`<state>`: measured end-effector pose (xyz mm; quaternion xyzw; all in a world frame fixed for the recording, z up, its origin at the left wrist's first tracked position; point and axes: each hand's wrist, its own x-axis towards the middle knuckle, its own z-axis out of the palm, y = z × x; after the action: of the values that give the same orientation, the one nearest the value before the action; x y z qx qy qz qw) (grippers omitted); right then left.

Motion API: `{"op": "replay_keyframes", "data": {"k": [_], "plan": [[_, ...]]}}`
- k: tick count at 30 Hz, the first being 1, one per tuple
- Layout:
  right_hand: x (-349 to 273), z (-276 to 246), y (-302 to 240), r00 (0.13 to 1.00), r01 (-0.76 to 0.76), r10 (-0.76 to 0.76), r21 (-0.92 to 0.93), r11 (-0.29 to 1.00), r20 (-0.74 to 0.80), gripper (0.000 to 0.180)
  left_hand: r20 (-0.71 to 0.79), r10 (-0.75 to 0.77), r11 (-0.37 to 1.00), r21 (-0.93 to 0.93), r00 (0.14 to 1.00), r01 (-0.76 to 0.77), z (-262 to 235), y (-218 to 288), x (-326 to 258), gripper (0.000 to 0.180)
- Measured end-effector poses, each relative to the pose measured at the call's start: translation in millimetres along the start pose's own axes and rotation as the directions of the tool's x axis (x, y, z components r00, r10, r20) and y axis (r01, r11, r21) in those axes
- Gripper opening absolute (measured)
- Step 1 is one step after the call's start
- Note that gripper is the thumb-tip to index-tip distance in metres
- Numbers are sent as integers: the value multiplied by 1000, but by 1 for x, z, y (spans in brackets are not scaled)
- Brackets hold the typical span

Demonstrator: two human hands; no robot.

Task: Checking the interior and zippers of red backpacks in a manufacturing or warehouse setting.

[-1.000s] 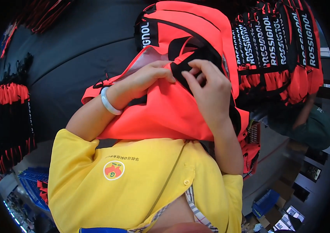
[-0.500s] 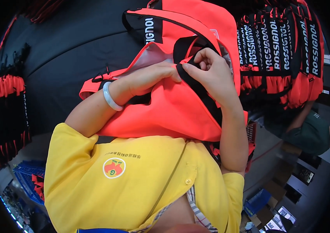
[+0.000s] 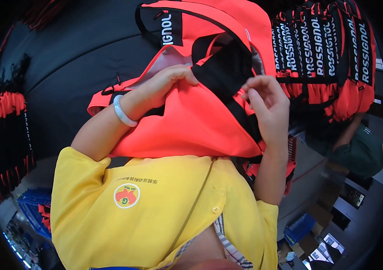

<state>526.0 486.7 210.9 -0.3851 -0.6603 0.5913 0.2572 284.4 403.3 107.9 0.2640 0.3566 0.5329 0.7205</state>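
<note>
A bright orange-red bag [image 3: 178,130] with black panels and a pale grey lining lies against my yellow shirt. Its mouth gapes, and black fabric [image 3: 229,67] shows inside. My left hand [image 3: 175,81], a pale bangle on its wrist, pinches the bag's edge beside the black fabric. To the right, my right hand [image 3: 269,101] hovers over the bag's black edging with fingers curled and the thumb close to their tips. Whatever lies between those fingertips is too small to make out.
Under the bag is a dark table [image 3: 83,67]. A row of stacked red-and-black bags [image 3: 322,54] stands at right, another stack [image 3: 4,130] at left. Beyond the right-hand stack, a person in a dark green top [image 3: 362,150] is partly visible. A blue crate [image 3: 33,209] sits lower left.
My right hand has moved right and slightly down, away from my left hand, uncovering the black fabric. My left hand still pinches the edge and has shifted slightly left.
</note>
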Motion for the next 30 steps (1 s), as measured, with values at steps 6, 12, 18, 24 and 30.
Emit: {"op": "replay_keyframes", "data": {"k": [6, 12, 18, 24, 30], "plan": [[-24, 1, 22, 962, 128, -269, -778, 616, -54, 26, -36, 53, 996, 67, 998, -50, 5, 3, -1, 19], [-22, 13, 16, 974, 39, -195, -764, 644, -114, 35, -105, -18, 998, 60, 994, 24, 49, 31, -6, 33], [-10, -2, 27, 998, -56, 57, -499, 865, -12, 35, -276, -153, 987, -85, 949, 135, 39, 13, -4, 39], [-10, -12, 36, 993, -1, 23, -194, 981, 112, 32, -322, -151, 957, -283, 934, 58, 34, -10, 1, 29], [-18, -29, 32, 984, 89, -63, -154, 984, 164, 39, -142, -212, 861, -495, 967, 116, 11, -19, 9, 21]]}}
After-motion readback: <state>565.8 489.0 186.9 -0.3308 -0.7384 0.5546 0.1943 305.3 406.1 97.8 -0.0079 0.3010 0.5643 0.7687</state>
